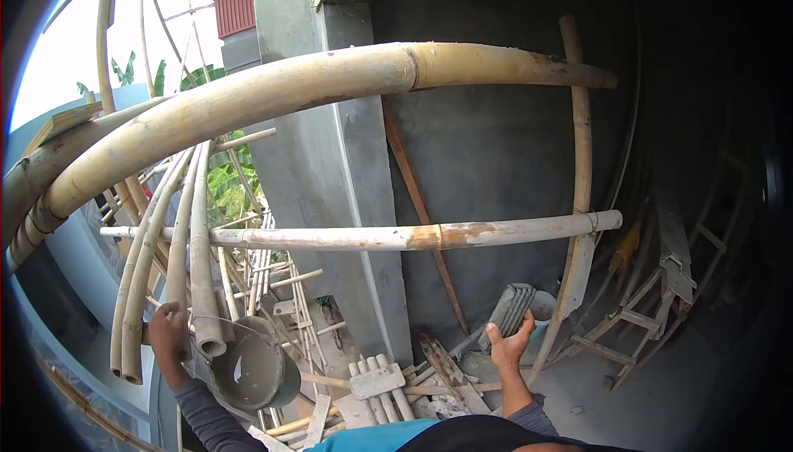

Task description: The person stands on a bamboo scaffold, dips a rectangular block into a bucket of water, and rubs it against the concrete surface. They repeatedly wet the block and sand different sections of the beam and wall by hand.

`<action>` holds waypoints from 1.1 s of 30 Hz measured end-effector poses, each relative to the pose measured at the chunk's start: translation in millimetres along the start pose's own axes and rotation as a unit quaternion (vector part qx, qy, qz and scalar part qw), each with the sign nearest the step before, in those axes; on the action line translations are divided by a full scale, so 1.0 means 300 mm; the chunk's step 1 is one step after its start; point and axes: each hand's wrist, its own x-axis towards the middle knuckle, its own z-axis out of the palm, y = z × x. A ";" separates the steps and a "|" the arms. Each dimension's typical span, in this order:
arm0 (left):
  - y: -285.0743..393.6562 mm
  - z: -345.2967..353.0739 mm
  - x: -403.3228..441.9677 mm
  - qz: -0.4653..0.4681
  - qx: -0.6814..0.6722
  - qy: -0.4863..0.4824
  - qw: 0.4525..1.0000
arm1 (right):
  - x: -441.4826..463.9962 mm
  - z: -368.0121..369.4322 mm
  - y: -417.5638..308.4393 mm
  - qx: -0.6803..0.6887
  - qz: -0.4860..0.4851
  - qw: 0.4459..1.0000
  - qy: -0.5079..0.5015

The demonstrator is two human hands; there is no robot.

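My left hand (168,335) is closed at the lower ends of several bamboo poles (201,245), its fingers curled around one of them. Right beside it hangs a bucket (252,365) with a thin wire handle and grey, wet-looking contents. On the other side, my right hand (514,343) grips a grey ridged block (505,316), thumb on the near side and fingers along the far edge. Just behind that block is a pale round container (542,306), partly hidden.
A thick bamboo rail (330,76) arches across in front, with a straighter bar (355,239) below it. An upright pole (581,154) stands at the right. Boards and rubble (376,382) lie low down; a wooden ladder (636,320) leans in shadow. A concrete column (330,154) stands centrally.
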 end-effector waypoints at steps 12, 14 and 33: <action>-0.034 0.006 0.026 0.001 0.015 -0.048 0.999 | -0.047 -0.070 0.052 -0.036 0.008 0.999 0.032; -0.074 0.022 0.037 0.027 0.013 -0.046 0.999 | 0.042 -0.040 0.010 0.067 -0.047 0.996 0.040; 0.007 0.034 -0.030 -0.021 -0.042 0.037 0.998 | 0.658 0.608 -0.382 0.330 0.057 0.940 -0.066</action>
